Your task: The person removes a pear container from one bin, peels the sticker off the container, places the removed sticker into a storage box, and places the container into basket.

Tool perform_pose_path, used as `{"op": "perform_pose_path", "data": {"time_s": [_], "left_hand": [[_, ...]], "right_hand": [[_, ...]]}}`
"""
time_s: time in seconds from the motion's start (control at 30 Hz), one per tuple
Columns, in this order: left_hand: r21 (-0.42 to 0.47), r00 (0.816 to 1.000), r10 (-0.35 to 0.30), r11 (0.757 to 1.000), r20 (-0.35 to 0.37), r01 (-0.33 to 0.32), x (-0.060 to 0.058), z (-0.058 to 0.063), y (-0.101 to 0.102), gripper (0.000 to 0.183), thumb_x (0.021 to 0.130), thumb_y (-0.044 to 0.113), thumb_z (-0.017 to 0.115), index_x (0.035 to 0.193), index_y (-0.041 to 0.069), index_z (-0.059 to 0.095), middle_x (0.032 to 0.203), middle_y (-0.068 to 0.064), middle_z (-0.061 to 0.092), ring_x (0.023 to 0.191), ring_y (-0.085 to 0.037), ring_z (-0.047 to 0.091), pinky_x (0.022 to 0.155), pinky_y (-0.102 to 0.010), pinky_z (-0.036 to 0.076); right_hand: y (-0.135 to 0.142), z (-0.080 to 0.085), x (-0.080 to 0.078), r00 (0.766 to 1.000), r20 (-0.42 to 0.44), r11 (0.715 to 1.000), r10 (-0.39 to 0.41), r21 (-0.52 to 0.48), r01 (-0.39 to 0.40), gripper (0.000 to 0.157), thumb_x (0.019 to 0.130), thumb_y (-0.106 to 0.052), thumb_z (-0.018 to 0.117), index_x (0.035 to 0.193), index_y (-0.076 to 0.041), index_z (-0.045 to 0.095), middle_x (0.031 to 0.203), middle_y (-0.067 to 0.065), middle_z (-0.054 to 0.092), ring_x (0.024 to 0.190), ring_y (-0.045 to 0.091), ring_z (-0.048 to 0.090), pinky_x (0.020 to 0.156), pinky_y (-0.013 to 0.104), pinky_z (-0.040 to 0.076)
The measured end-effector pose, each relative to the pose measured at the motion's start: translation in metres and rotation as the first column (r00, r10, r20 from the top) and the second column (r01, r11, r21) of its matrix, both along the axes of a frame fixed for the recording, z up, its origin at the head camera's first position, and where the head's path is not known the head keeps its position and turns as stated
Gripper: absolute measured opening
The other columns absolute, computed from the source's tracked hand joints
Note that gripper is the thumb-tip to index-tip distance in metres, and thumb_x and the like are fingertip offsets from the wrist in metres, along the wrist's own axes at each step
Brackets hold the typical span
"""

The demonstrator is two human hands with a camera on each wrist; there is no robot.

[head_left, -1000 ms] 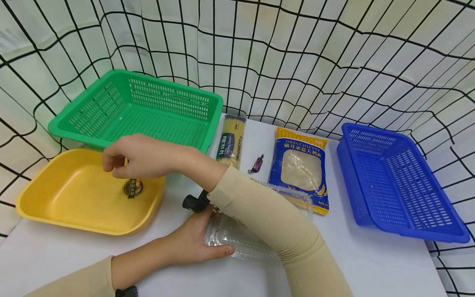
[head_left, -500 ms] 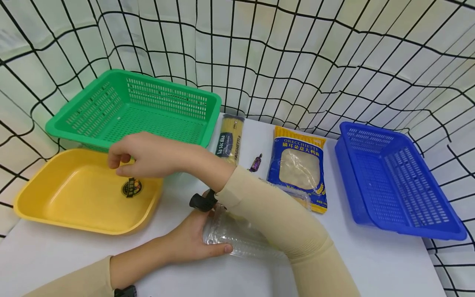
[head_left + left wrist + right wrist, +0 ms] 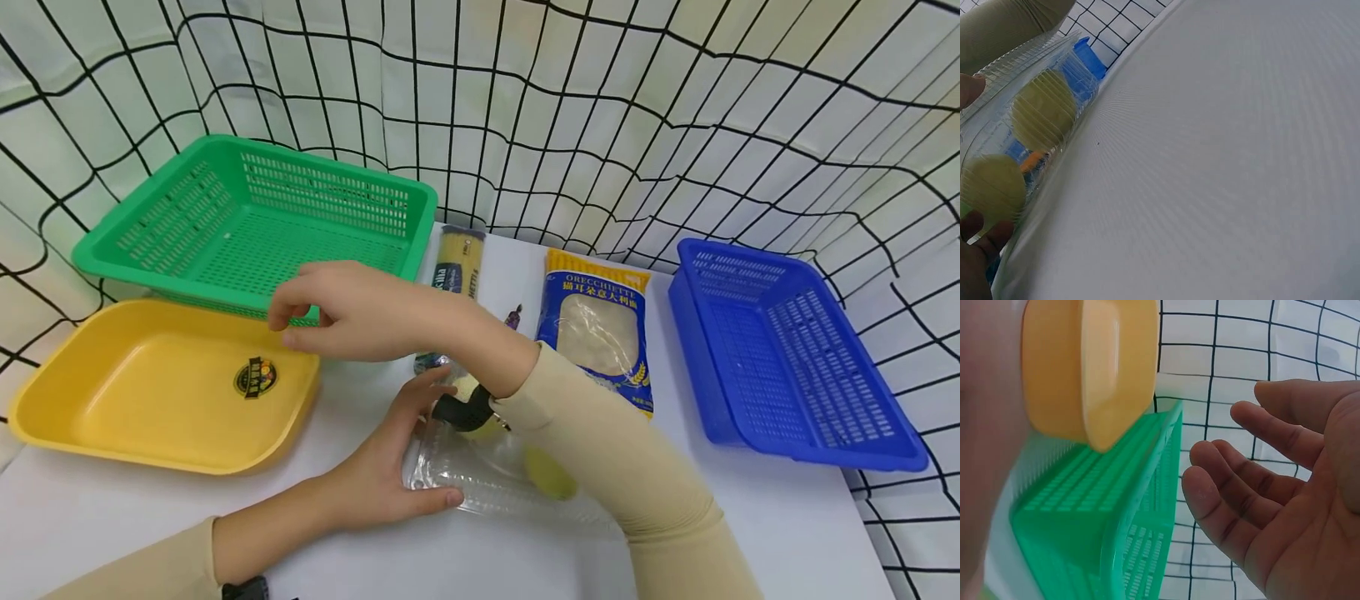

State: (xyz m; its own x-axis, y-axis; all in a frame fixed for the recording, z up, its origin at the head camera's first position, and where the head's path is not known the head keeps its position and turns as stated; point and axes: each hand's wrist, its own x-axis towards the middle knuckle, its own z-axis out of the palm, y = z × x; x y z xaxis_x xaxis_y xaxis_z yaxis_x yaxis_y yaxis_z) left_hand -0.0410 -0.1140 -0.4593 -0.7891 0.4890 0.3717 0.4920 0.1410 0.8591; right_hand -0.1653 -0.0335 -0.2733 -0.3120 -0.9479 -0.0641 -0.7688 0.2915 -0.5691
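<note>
A clear plastic container (image 3: 483, 487) lies on the table, partly hidden under the right forearm. My left hand (image 3: 375, 475) grips its left end, thumb on the near side and fingers on the far side. Two round yellow-green things (image 3: 1044, 109) show through its ribbed plastic in the left wrist view; their kind cannot be told. My right hand (image 3: 360, 312) hovers above the near rim of the green basket (image 3: 258, 242), close to the yellow tub (image 3: 165, 450). Its fingers are loosely bent, and the right wrist view shows nothing in them.
Behind the right forearm stand a spaghetti packet (image 3: 459, 258) and a purple-wrapped candy (image 3: 513, 317). An orecchiette bag (image 3: 596, 325) lies right of them. The blue basket (image 3: 810, 375) is at far right. Black wire mesh (image 3: 525, 117) rises along the back and sides.
My right hand has moved right, from above the yellow tub toward the green basket's near corner. The left hand keeps its grip on the container, where a yellow-green thing now shows more plainly.
</note>
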Motion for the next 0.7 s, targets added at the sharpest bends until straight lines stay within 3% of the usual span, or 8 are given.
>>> {"op": "perform_pose_path", "data": {"time_s": [0.1, 0.27, 0.43, 0.7], "left_hand": [[-0.008, 1.0, 0.0, 1.0, 0.012, 0.0, 0.002, -0.001, 0.0, 0.103, 0.084, 0.032, 0.097, 0.163, 0.018, 0.033, 0.178, -0.006, 0.018, 0.154, -0.024, 0.033, 0.105, -0.033, 0.047], [-0.005, 1.0, -0.018, 1.0, -0.001, 0.018, 0.005, -0.005, 0.003, 0.101, 0.085, 0.033, 0.096, 0.163, 0.017, 0.034, 0.178, -0.007, 0.018, 0.154, -0.025, 0.032, 0.105, -0.035, 0.047], [-0.025, 1.0, -0.015, 1.0, -0.008, 0.015, 0.004, -0.005, 0.003, 0.1, 0.087, 0.036, 0.095, 0.163, 0.017, 0.033, 0.179, -0.007, 0.017, 0.155, -0.026, 0.033, 0.105, -0.036, 0.047], [-0.037, 1.0, 0.007, 0.999, -0.016, -0.007, 0.001, -0.001, 0.001, 0.105, 0.085, 0.034, 0.096, 0.165, 0.018, 0.031, 0.178, -0.01, 0.018, 0.151, -0.026, 0.037, 0.105, -0.035, 0.046]], "right_hand": [[0.02, -0.003, -0.002, 0.999, 0.024, 1.0, -0.023, -0.02, 0.024, 0.023, 0.113, -0.023, 0.062, 0.13, -0.014, 0.075, 0.125, -0.008, 0.067, 0.102, 0.007, 0.061, 0.095, 0.017, 0.048], [0.06, -0.014, -0.006, 0.993, 0.069, 0.994, -0.097, -0.045, 0.1, 0.023, 0.112, -0.022, 0.063, 0.131, -0.014, 0.074, 0.131, -0.005, 0.069, 0.108, 0.007, 0.065, 0.097, 0.022, 0.052], [0.095, -0.024, -0.013, 0.986, 0.056, 0.981, -0.16, -0.103, 0.165, 0.025, 0.112, -0.021, 0.064, 0.133, -0.01, 0.074, 0.13, -0.001, 0.07, 0.104, 0.008, 0.065, 0.094, 0.026, 0.055], [0.139, -0.024, -0.018, 0.953, 0.122, 0.939, -0.278, -0.175, 0.296, 0.025, 0.112, -0.023, 0.065, 0.134, -0.013, 0.073, 0.129, -0.007, 0.071, 0.107, 0.013, 0.067, 0.089, 0.035, 0.061]]}}
